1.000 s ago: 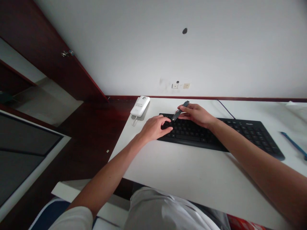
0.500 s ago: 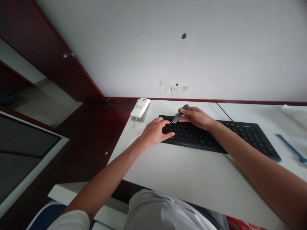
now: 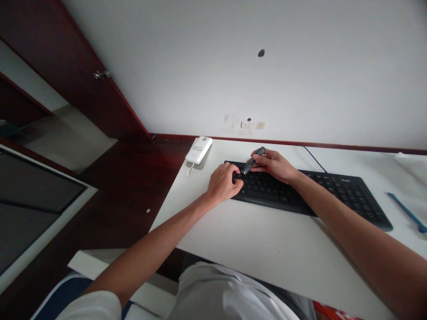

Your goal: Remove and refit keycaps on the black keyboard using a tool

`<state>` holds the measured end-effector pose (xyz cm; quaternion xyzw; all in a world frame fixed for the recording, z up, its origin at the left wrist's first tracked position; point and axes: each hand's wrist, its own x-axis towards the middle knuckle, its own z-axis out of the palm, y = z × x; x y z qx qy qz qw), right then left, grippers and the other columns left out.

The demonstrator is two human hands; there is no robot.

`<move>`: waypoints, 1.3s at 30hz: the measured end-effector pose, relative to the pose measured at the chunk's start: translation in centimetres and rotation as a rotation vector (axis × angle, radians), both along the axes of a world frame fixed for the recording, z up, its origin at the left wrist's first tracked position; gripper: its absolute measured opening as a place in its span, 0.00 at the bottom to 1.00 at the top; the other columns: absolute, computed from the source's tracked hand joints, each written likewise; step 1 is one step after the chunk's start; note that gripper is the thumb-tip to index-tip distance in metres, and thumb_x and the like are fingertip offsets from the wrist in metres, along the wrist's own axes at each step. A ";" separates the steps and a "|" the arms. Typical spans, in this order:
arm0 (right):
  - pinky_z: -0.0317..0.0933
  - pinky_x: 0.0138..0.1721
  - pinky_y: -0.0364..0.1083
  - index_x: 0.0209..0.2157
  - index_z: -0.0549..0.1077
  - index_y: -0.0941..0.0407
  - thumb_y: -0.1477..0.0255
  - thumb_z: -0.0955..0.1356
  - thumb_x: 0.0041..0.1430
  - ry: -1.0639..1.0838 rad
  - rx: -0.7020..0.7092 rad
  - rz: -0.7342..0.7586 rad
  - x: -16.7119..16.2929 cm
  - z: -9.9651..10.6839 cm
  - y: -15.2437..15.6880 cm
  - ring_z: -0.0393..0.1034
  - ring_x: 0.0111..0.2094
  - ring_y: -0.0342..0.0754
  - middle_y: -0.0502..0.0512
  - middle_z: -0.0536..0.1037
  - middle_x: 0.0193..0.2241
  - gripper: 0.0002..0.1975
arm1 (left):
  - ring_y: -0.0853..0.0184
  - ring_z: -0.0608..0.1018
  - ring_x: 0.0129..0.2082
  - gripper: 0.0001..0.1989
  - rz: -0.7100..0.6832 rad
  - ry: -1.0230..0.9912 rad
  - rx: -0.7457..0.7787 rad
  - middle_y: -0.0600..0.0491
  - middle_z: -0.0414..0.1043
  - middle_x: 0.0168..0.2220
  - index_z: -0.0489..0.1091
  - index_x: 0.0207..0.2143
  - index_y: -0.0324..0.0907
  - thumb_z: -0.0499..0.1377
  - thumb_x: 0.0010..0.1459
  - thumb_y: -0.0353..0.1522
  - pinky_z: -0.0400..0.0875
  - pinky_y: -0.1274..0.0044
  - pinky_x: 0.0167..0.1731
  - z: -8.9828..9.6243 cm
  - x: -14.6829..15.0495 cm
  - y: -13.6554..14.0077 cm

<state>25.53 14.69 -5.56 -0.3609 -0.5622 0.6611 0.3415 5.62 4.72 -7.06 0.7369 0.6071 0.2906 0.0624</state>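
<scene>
A black keyboard (image 3: 263,194) lies on the white desk under both hands. My right hand (image 3: 275,165) grips a slim dark grey tool (image 3: 253,161) with a narrow, fork-like end. That end points down toward the keyboard's left part, close to my left fingertips. My left hand (image 3: 223,181) rests over the keyboard's left end, thumb and index finger curled toward each other at the keys. Whatever lies between those fingertips is too small to make out.
A white power bank (image 3: 199,150) with a short cable stands at the desk's left back corner. To the right lie a blue stick-like tool (image 3: 407,213) and a whitish crumpled sheet (image 3: 413,166). The wall has sockets (image 3: 260,126); a dark red door (image 3: 83,66) is at left.
My left thumb and index finger have drawn together from a wider spread. The right hand keeps the grey tool at nearly the same spot. The view has shifted slightly.
</scene>
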 end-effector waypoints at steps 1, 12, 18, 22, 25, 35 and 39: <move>0.77 0.46 0.53 0.39 0.75 0.55 0.57 0.78 0.54 -0.002 0.008 0.003 0.0 0.1 -0.1 0.80 0.37 0.49 0.55 0.83 0.36 0.20 | 0.60 0.74 0.44 0.10 0.010 0.004 0.020 0.50 0.73 0.41 0.69 0.41 0.44 0.59 0.55 0.27 0.71 0.69 0.48 -0.3 0.1 0.0; 0.77 0.42 0.54 0.40 0.75 0.53 0.53 0.75 0.56 -0.246 0.380 0.058 -0.6 2.2 -1.4 0.79 0.36 0.52 0.53 0.80 0.35 0.20 | 0.59 0.74 0.43 0.09 0.039 0.022 0.052 0.51 0.73 0.39 0.69 0.40 0.43 0.58 0.56 0.26 0.71 0.69 0.47 -0.8 0.3 0.0; 0.71 0.35 0.49 0.41 0.75 0.52 0.55 0.71 0.63 -0.433 0.647 0.043 -1.2 3.1 -2.8 0.77 0.31 0.51 0.52 0.81 0.32 0.15 | 0.59 0.74 0.43 0.10 0.053 -0.001 0.053 0.50 0.73 0.39 0.70 0.40 0.42 0.58 0.55 0.25 0.71 0.69 0.47 -0.8 0.5 -0.1; 0.72 0.37 0.49 0.41 0.75 0.53 0.56 0.70 0.63 -0.425 0.659 0.024 -1.5 2.8 -2.9 0.77 0.32 0.51 0.52 0.81 0.33 0.14 | 0.59 0.73 0.43 0.11 0.061 0.014 0.053 0.49 0.72 0.39 0.70 0.41 0.42 0.58 0.55 0.25 0.70 0.69 0.46 -0.8 0.5 -0.2; 0.73 0.37 0.50 0.40 0.75 0.52 0.57 0.70 0.64 -0.423 0.659 0.005 -1.7 2.8 -3.1 0.77 0.32 0.51 0.52 0.81 0.32 0.14 | 0.58 0.73 0.43 0.11 0.067 0.024 0.055 0.48 0.72 0.40 0.69 0.42 0.42 0.58 0.55 0.25 0.70 0.68 0.47 -0.8 0.5 -0.4; 0.71 0.36 0.49 0.41 0.75 0.52 0.58 0.70 0.65 -0.461 0.686 -0.001 -1.8 3.0 -3.5 0.77 0.32 0.50 0.51 0.81 0.32 0.12 | 0.58 0.72 0.43 0.12 0.032 -0.031 0.076 0.48 0.70 0.39 0.68 0.41 0.42 0.56 0.54 0.23 0.69 0.68 0.47 -1.1 0.2 -0.4; 0.68 0.34 0.47 0.41 0.75 0.52 0.59 0.70 0.66 -0.471 0.714 0.049 -1.8 3.3 -3.9 0.76 0.30 0.49 0.51 0.81 0.32 0.11 | 0.62 0.72 0.40 0.15 0.027 -0.186 0.058 0.50 0.70 0.38 0.67 0.41 0.42 0.54 0.52 0.20 0.69 0.71 0.45 -1.2 -0.3 -0.1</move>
